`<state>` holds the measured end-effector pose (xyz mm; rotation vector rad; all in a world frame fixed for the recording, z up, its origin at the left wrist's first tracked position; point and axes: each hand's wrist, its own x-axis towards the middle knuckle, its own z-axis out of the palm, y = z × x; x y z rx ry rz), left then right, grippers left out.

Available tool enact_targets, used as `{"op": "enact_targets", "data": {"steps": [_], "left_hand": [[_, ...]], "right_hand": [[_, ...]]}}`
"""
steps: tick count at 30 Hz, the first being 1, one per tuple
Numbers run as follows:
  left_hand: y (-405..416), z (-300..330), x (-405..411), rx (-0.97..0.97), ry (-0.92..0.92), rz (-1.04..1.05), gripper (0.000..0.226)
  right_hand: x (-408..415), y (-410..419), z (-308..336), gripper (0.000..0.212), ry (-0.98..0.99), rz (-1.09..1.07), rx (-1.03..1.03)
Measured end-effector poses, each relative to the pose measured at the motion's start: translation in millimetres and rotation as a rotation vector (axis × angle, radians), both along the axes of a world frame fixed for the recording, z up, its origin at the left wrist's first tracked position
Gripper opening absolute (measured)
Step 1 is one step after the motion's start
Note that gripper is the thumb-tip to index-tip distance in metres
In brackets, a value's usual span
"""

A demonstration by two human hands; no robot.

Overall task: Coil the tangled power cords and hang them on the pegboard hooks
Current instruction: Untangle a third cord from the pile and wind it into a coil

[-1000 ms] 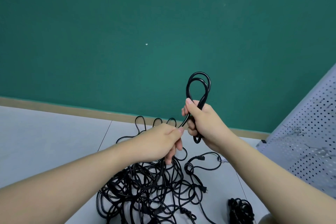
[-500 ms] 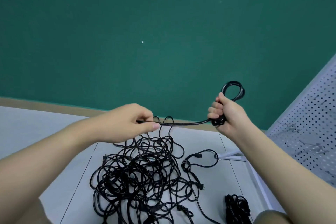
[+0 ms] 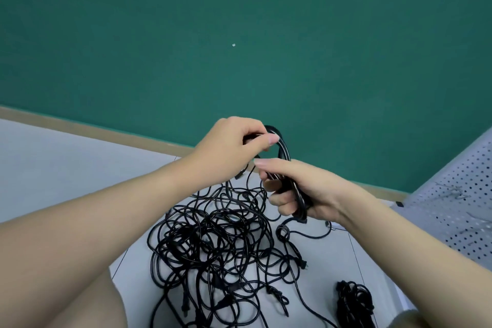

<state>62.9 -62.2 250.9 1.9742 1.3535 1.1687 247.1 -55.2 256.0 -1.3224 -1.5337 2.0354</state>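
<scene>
Black cord coil sits gripped in the right hand, whose fingers curl round it; the left hand pinches the next loop just above. Lay it flat against the others, untwisted.

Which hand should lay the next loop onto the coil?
Probably the left hand: it pinches the free cord at the coil's top, feeding from the tangle. The right hand grips the coil and should just hold it.
</scene>
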Motion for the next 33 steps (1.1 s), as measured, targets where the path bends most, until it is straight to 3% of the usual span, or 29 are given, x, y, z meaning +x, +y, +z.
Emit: {"op": "enact_targets", "data": {"steps": [2, 8, 12, 16, 18, 19, 23, 29, 33], "left_hand": [[4.1, -4.9, 2.1, 0.034, 0.002, 0.074, 0.029], [3.9, -9.4, 4.8, 0.098, -0.022, 0.125, 0.043], [7.2, -5.6, -3.4, 0.058, 0.109, 0.161, 0.052], [6.9, -5.0, -7.7, -0.211, 0.238, 0.082, 0.072], [5.6, -4.2, -9.3, -0.328, 0.206, -0.017, 0.083], [5.0, -3.3, -10.6, -0.367, 0.147, -0.068, 0.078], [0.4, 1.0, -12.7, -0.426, -0.089, -0.178, 0.046], [-2.4, 1.8, -3.7, -0.379, -0.126, -0.126, 0.044], [-2.3, 3.6, -1.7, -0.307, -0.125, -0.106, 0.046]], "right_hand": [[-0.9, 2.0, -1.1, 0.030, 0.026, -0.028, -0.053], [7.8, 8.9, -0.4, 0.004, 0.114, 0.166, -0.225], [15.1, 9.4, 3.1, 0.008, 0.081, 0.311, -0.239], [18.8, 6.7, 5.5, 0.021, 0.029, 0.371, -0.229], [19.7, 3.9, 6.7, 0.024, 0.005, 0.365, -0.233], [19.5, 2.1, 7.7, 0.026, -0.012, 0.356, -0.230], [13.8, -3.9, 7.4, 0.035, -0.089, 0.281, -0.018], [5.4, -8.2, 2.8, 0.025, -0.185, 0.118, 0.337], [3.1, -10.3, 6.4, 0.026, -0.175, 0.110, 0.362]]}}
